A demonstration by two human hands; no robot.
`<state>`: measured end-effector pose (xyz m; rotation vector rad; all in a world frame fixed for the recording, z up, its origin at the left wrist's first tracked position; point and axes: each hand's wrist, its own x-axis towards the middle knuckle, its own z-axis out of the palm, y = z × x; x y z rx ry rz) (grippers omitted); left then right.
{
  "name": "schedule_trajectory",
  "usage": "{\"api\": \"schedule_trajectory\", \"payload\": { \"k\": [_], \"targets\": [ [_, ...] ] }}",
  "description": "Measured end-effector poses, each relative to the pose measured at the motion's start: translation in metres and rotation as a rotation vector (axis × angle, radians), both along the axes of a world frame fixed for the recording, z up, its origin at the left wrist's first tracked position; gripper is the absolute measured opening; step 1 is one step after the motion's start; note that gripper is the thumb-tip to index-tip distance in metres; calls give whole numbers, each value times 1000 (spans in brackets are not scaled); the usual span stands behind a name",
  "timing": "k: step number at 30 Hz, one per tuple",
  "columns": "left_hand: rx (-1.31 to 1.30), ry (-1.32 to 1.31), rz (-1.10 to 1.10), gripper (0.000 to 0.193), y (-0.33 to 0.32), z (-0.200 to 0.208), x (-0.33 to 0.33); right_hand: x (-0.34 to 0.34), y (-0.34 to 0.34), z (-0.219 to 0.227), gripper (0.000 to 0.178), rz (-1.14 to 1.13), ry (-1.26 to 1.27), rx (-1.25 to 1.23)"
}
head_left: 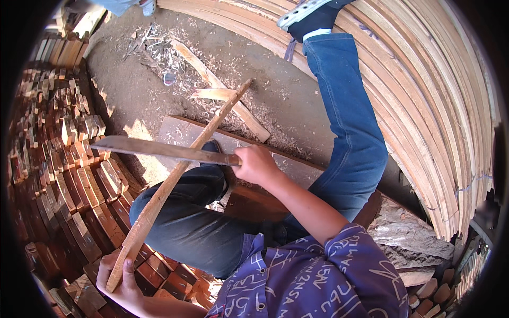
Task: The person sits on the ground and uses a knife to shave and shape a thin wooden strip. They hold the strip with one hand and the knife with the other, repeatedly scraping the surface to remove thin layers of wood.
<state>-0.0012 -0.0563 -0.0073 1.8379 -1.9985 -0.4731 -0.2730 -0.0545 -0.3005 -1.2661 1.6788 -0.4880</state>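
Note:
My right hand (256,165) is closed round the handle of a machete (159,148), whose long, worn blade points to the left. The blade crosses over a long, slim wooden stick (159,198); whether the two touch I cannot tell. Near the stick's lower end, my left hand (121,275) grips it with the thumb on top and the fingers behind. From there the stick slants up and away to the right, passing over my bent left leg. Its far tip lies in front of a pale strip of wood on the ground.
Stacked wooden blocks (79,201) fill the left side. Long bundled planks (413,106) curve along the right, with my right foot resting on them. Ahead lie pale offcuts (199,63) among wood shavings (159,53). A flat board (183,132) sits before me, and a rough log (403,233) is at my right.

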Motion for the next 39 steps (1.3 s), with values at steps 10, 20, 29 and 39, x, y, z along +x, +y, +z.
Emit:
{"api": "schedule_trajectory", "payload": {
  "k": [10,20,29,39],
  "targets": [
    [-33,-14,26,25,-3,-5,4,-13,13,7,27,-135,-52,36],
    [-107,-2,-99,26,0,1,-28,-73,14,-111,24,-149,140,127],
    [-30,-45,57,35,8,-3,0,-18,21,41,15,111,-70,-193],
    [-50,-3,2,30,0,1,-28,-58,3,-72,21,-106,135,156]
  ]
}}
